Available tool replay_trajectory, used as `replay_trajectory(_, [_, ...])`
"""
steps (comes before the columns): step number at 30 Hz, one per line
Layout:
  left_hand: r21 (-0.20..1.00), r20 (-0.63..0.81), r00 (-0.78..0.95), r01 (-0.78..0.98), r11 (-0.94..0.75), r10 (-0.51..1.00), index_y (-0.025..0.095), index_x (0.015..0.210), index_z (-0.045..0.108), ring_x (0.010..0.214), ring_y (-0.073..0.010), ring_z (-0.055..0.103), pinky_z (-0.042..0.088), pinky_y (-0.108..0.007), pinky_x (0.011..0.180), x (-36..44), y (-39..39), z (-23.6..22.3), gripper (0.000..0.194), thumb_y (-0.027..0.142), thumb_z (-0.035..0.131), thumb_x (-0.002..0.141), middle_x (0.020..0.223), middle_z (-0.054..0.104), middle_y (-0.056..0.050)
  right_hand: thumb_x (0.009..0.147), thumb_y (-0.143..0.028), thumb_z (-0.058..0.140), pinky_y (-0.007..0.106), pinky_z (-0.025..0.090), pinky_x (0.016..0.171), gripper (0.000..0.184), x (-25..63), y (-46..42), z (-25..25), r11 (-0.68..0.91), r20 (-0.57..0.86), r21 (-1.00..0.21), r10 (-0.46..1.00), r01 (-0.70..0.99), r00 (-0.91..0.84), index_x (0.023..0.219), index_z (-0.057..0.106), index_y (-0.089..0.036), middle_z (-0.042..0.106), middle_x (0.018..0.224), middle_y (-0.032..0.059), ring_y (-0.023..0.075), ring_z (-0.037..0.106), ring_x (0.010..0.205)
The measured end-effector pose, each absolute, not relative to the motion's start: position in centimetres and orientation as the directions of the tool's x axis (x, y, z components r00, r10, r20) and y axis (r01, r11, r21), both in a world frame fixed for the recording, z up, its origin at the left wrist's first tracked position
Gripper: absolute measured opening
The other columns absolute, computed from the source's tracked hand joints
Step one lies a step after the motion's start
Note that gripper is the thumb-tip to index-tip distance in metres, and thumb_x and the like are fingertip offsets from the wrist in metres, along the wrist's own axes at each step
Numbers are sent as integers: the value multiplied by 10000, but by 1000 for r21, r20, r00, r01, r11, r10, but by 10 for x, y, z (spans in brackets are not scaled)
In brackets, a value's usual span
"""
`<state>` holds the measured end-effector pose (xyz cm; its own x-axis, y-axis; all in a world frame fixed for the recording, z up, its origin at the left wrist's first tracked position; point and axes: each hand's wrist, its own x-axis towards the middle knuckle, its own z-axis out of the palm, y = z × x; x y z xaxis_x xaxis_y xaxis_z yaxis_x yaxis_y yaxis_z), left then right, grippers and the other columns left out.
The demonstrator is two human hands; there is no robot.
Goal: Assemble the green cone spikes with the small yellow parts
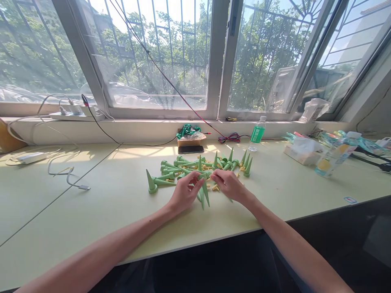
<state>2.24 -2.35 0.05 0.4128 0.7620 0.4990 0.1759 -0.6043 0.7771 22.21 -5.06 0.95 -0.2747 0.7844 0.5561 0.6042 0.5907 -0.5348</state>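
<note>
One green spike [205, 192], left hand [186, 189] — grip of right hand [227, 185] unclear

Green cone [206, 194] pinched in left hand [185, 192], tip directed nearward. Other green cones [152, 184], some upright, some lying, are clustered beyond both hands; small yellow pieces [215, 188] are scattered among them.

Right hand [228, 184], its grasp too small to tell
</note>
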Motion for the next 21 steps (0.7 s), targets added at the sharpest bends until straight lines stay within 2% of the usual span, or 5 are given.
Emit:
replay_trajectory(5, [828, 464, 401, 122, -548, 790, 179, 875, 569, 615, -109, 505, 418, -192, 504, 23, -23, 1, 269, 447, 569, 899, 698, 491, 18, 1009, -381, 395, 247, 296, 559, 347, 221, -55, 13, 582, 540, -543, 794, 605, -279, 732, 475, -188, 415, 621, -41, 108, 368, 566])
replay_trajectory(10, [829, 461, 411, 115, -547, 786, 176, 874, 561, 607, -104, 490, 409, -186, 492, 23, -23, 1, 273, 447, 570, 902, 693, 480, 19, 997, -376, 435, 240, 302, 556, 306, 219, -57, 16, 591, 537, -547, 791, 593, -293, 763, 493, -187, 442, 626, -42, 105, 387, 564])
replay_trajectory(21, [683, 569, 429, 230, -694, 702, 176, 884, 590, 644, -110, 535, 469, -190, 537, 24, -25, -1, 240, 411, 556, 917, 721, 568, -5, 997, -306, 393, 257, 266, 543, 364, 220, -54, 12, 573, 522, -471, 794, 670, -312, 649, 366, -201, 371, 567, -45, 105, 329, 522])
